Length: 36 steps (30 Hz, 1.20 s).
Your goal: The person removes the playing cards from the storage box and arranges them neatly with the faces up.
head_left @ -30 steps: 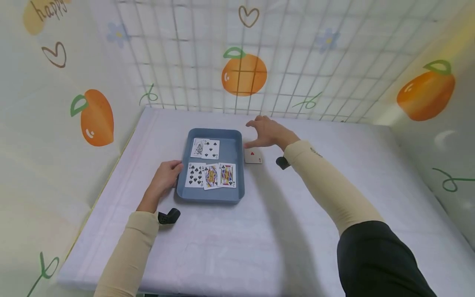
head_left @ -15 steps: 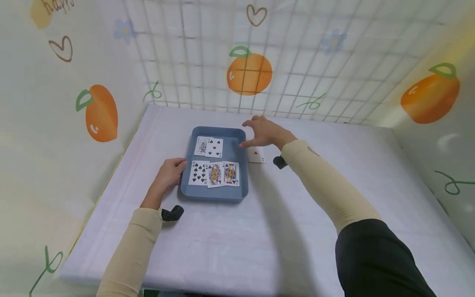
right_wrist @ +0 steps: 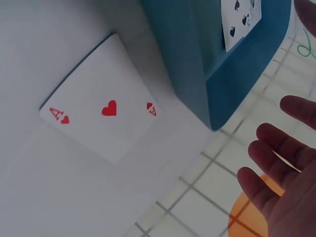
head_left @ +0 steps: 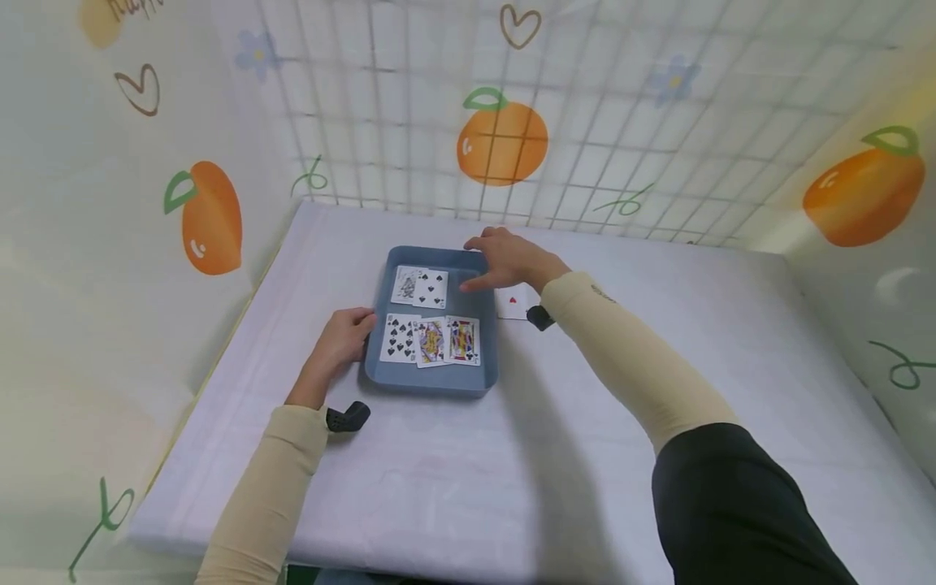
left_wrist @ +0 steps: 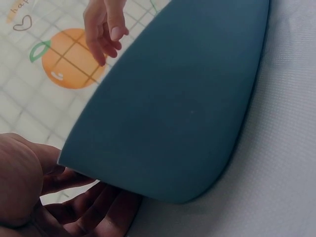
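Note:
A blue rectangular tray point(head_left: 431, 383) lies on the table with playing cards in it. My left hand point(head_left: 342, 337) grips the tray's left wall; in the left wrist view its thumb and fingers lie on either side of the rim. My right hand point(head_left: 512, 258) hovers over the tray's far right corner, fingers spread and holding nothing. In the tray's far half a joker point(head_left: 403, 286) overlaps a spades card point(head_left: 431, 290). Nearer me, another spades card point(head_left: 398, 340) and two face cards point(head_left: 464, 341) overlap in a row.
An ace of hearts point(right_wrist: 98, 101) lies face up on the white-covered table, just right of the tray and partly hidden by my right hand in the head view; it looks like the top of a thin stack. Behind the table stands a wire grid point(head_left: 585, 138).
My right hand has moved left, from beside the tray to over its far right corner. The left hand keeps its hold on the tray. The head view has shifted slightly.

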{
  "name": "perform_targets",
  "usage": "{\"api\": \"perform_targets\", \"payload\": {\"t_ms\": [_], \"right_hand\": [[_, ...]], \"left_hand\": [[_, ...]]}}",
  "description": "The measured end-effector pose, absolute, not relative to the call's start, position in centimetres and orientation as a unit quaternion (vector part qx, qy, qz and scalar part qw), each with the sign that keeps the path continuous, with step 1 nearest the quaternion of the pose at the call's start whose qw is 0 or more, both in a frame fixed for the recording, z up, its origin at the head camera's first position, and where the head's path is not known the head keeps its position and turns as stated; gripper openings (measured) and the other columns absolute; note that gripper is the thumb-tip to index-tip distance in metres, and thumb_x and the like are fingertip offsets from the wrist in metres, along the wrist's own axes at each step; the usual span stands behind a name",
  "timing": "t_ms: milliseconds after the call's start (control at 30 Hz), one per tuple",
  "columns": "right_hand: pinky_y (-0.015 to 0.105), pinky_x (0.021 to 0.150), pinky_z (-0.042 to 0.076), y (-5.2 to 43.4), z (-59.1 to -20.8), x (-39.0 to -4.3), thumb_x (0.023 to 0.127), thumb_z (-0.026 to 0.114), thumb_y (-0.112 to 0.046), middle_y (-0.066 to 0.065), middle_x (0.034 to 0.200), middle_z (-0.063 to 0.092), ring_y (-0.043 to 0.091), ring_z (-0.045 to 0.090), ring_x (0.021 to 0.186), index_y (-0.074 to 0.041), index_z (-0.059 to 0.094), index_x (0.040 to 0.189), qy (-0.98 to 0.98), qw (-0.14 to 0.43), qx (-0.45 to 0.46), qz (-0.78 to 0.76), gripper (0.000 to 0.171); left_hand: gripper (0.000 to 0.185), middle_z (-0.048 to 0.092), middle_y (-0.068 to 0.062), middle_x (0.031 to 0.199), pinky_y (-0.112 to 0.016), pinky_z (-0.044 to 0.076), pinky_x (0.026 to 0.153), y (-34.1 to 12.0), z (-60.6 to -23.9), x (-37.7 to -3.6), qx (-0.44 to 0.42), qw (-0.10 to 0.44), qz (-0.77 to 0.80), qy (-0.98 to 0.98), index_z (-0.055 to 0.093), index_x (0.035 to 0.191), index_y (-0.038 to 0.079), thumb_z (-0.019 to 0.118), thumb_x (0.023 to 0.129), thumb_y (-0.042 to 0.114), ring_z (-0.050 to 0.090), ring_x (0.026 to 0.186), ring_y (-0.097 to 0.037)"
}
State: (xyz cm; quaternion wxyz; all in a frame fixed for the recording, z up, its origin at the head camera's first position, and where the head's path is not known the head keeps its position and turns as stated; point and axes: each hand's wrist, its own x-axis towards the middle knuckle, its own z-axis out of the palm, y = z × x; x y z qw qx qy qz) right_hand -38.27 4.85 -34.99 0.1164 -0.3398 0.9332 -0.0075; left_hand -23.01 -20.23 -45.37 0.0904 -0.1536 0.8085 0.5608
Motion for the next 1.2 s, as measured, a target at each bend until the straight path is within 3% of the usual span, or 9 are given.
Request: {"api": "perform_targets", "payload": {"t_ms": [833,1200], "right_hand": [[0.052,0.103,0.040,1.1,-37.5,-38.2,0.077,0.070,-0.067,0.019,0.143,0.044,0.035,0.042,0.128,-0.010,0.044,0.148,0.927,0.128,-0.353,0.010,0.095],[0.052,0.106,0.037,-0.4,-38.7,-38.5,0.077,0.070,-0.067,0.018,0.148,0.041,0.035,0.039,0.133,-0.010,0.043,0.149,0.924,0.132,-0.359,0.014,0.095]], "left_hand": [[0.046,0.055,-0.016,0.137,-0.038,0.054,0.084,-20.6,-45.8,-23.3,-0.156,0.089,0.559,0.809,0.045,0.147,0.005,0.046,0.106,0.026,0.057,0.114,-0.027],[0.045,0.058,-0.017,0.133,-0.036,0.055,0.082,-20.6,-45.9,-23.3,-0.155,0.086,0.570,0.802,0.046,0.146,0.004,0.046,0.106,0.025,0.060,0.109,-0.027]]}}
